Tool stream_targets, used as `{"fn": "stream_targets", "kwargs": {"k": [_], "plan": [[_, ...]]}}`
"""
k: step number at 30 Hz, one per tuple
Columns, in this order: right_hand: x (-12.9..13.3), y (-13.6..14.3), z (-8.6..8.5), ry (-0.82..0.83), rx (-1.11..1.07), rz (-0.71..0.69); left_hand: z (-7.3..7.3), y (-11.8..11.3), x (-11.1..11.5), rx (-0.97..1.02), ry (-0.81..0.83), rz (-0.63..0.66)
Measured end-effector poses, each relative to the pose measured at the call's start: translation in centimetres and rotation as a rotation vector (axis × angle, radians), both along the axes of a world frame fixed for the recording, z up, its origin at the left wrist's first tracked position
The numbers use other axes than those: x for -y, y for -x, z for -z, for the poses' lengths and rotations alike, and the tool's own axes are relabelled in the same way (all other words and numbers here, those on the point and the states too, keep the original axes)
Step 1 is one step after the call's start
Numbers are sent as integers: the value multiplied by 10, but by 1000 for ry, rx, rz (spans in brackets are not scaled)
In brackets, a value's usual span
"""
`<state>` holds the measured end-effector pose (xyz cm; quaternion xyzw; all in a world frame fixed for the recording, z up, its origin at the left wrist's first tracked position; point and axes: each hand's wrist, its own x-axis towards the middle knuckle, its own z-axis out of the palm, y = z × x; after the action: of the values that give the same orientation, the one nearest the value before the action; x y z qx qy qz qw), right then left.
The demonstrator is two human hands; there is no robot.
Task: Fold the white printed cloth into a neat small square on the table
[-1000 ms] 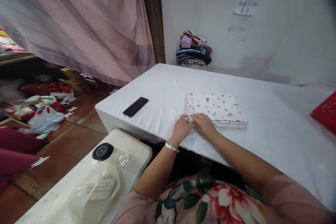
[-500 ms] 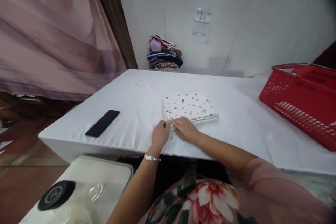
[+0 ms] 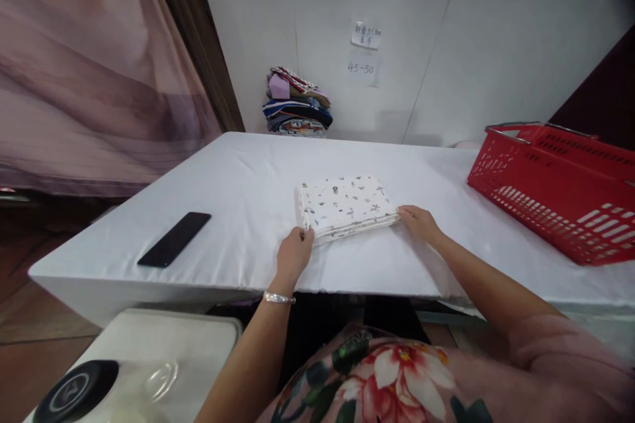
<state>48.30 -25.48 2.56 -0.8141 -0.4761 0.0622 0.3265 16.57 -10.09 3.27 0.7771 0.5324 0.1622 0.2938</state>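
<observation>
A folded white cloth with a small scattered print lies in several layers on the white-covered table. My left hand, with a silver bangle at the wrist, pinches the cloth's near left corner between thumb and fingers. At the near right corner, my right hand grips the layered edge in the same way. The cloth's near edge runs between the two hands, its fold layers showing.
A black phone-like slab lies on the table's left. On the right stands a red plastic basket. Folded fabrics are stacked at the back wall beside handwritten paper notes. A white stool-like surface holds a black-lidded container.
My right hand has moved from beside the left hand to the cloth's near right corner. My left hand stays at the near left corner. The view has shifted slightly right.
</observation>
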Motion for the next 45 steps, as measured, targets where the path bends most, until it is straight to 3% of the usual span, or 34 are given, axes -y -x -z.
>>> {"fn": "stream_targets", "kwargs": {"k": [3,6,11,17,20,22,25,29,33,36,39,45], "plan": [[-12,-3,-7,45,-387,148,0,-1,0,-3,3,-2],[-28,-5,-14,103,-540,164,-1,-1,1,-3,21,-14],[-43,-3,-23,318,-478,114,1,-2,1,20,49,-45],[-35,-15,-20,257,-481,164,1,-3,10,26,53,-28],[-33,-26,-13,414,-318,143,0,-4,16,1,23,-13],[-36,-24,-13,446,-60,89,-1,-4,18,-3,20,-6],[-49,4,-22,256,298,-105,-2,-4,20,-8,23,-8],[-84,73,-40,119,204,-548,-5,-4,22,-25,19,-24],[-136,130,-38,104,236,-780,-5,-5,24,-36,8,-22],[-167,150,-21,240,329,-804,-2,-5,24,-45,-18,-23],[-180,155,-7,310,360,-773,3,-5,23,-40,-29,-16],[-183,151,-11,345,276,-777,7,-5,24,-30,-68,-12]]}}
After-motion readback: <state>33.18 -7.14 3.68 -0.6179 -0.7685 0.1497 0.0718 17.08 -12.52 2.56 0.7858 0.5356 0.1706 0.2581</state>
